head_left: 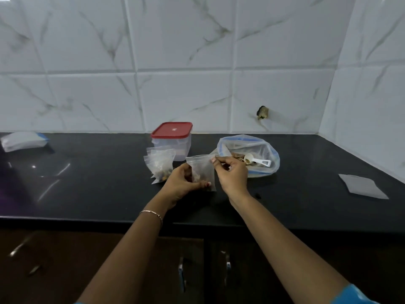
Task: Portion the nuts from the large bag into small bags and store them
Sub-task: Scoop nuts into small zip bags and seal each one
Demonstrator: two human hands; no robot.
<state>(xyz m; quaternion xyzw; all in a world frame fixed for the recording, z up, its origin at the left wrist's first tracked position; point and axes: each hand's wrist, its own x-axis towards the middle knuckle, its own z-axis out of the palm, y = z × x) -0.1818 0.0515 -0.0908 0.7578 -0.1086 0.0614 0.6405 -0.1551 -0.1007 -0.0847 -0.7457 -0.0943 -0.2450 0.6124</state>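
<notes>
A: Left hand (182, 185) wrapped round the base of the small bag (202, 170), right hand (232, 174) pinching its top edge. Sealing, by the look?
B: Likely. Keep upright, nuts (200, 178) low. Pinch along the zip end to end, squeezing air out. Then over to the filled bags (160, 163) at ten o'clock, clear of the large bag (263, 148) at two.

Both forearms bare. Thin rose-gold chain bracelet (153, 214) round the left wrist. Bright blue sleeve (353, 294) just showing on the right upper arm. Pale pink polish on nails of left hand (182, 183) and right hand (232, 174).
</notes>
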